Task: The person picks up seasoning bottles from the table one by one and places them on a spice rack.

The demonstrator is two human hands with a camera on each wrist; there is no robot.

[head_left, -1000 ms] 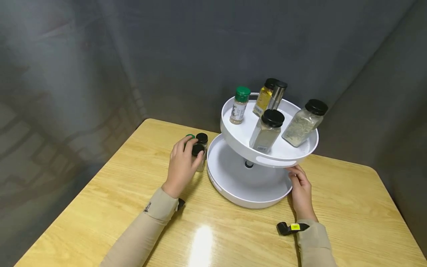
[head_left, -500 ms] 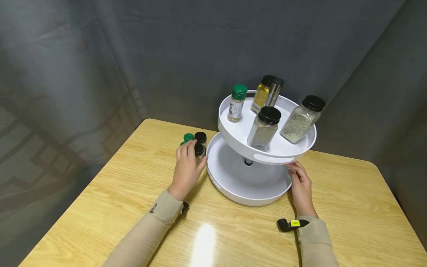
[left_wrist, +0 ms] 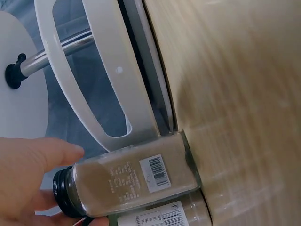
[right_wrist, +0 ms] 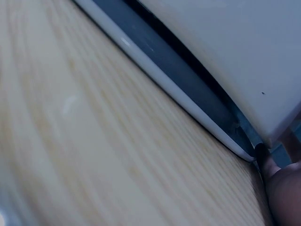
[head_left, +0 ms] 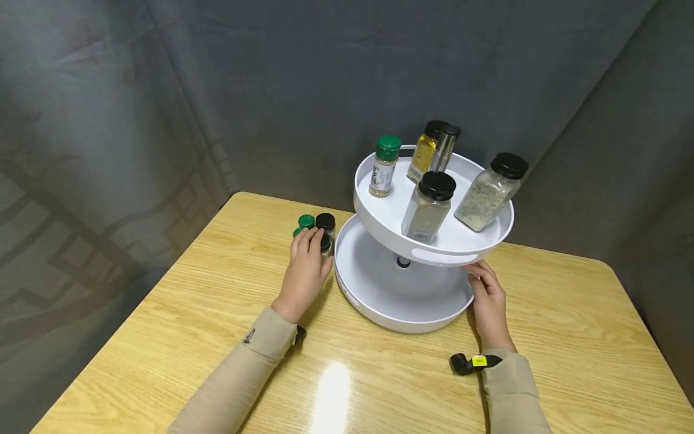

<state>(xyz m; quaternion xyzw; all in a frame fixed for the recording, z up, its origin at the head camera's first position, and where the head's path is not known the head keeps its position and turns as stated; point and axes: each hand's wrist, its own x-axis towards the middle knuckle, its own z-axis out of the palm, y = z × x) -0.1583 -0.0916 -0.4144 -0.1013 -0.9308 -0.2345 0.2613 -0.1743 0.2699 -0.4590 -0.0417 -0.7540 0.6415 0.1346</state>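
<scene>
In the head view my left hand [head_left: 303, 271] reaches over a group of spice jars at the turntable's left. The left wrist view shows thumb and fingers around the black lid of a square spice jar [left_wrist: 134, 176] of brown powder, which stands right against the turntable. Another labelled jar [left_wrist: 164, 217] is beside it. A white two-tier turntable [head_left: 401, 301] stands in the middle. My right hand [head_left: 490, 307] holds the right side of its lower tray, with some fingertips hidden under the upper tier; in the right wrist view the thumb [right_wrist: 268, 162] lies near the base.
On the upper tier are a green-capped jar [head_left: 382, 172], a yellow jar [head_left: 422, 158], a slim metallic container [head_left: 444, 149], a square jar of powder [head_left: 425, 214] and a jar of pale green herbs [head_left: 482, 205]. Green lids [head_left: 306, 221] and a black-lidded jar [head_left: 325, 223] show behind my left hand.
My left hand has shifted slightly right and lower around the front black-lidded jar, uncovering the green lids behind. My right hand stays at the turntable.
</scene>
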